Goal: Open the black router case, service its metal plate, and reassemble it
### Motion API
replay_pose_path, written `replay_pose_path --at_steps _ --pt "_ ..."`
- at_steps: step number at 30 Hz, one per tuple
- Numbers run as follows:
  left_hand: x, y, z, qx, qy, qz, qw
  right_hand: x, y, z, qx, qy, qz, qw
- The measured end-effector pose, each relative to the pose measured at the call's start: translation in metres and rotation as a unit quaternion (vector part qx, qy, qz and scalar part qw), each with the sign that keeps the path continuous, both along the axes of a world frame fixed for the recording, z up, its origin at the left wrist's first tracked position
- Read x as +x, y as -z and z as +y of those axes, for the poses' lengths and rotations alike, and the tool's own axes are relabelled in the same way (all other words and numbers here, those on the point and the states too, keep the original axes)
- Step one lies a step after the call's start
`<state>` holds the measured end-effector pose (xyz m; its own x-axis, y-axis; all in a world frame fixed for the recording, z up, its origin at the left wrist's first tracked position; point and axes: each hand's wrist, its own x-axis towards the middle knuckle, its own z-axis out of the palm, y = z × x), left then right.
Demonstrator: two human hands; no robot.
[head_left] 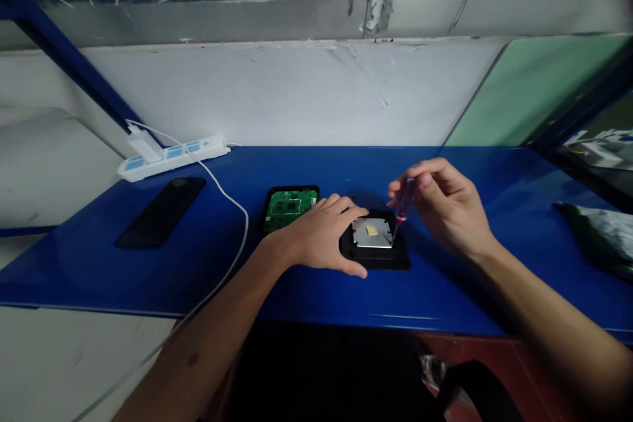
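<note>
A black plastic cover (378,259) lies flat on the blue table, with a silver metal plate (380,235) inside it. A small yellowish pad (371,230) sits on that plate. My left hand (326,232) grips the cover from its left side, thumb at the near edge and fingers at the far edge. Pinched in the fingers of my right hand (442,201) is a screwdriver (405,201) with a clear purplish handle. It stands nearly upright, its tip at the plate's right edge. Behind my left hand, a green circuit board (289,208) sits in a black housing, partly hidden.
A black phone (161,212) lies to the left on the blue table (306,293). Behind it stands a white power strip (185,153) with a plugged-in charger (145,144), whose white cable (246,217) runs towards me. A green and silver bag (601,237) lies at the right.
</note>
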<state>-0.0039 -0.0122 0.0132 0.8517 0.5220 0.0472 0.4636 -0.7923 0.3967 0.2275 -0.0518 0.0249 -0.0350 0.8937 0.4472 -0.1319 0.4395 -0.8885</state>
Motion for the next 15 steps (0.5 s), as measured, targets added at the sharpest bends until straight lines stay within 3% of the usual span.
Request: replay_pose_path --at_steps 15 --pt "0.0003 -0.0003 -0.0006 0.003 0.004 0.003 1.000 0.0022 -0.0029 0.0006 0.016 0.034 0.014 0.999"
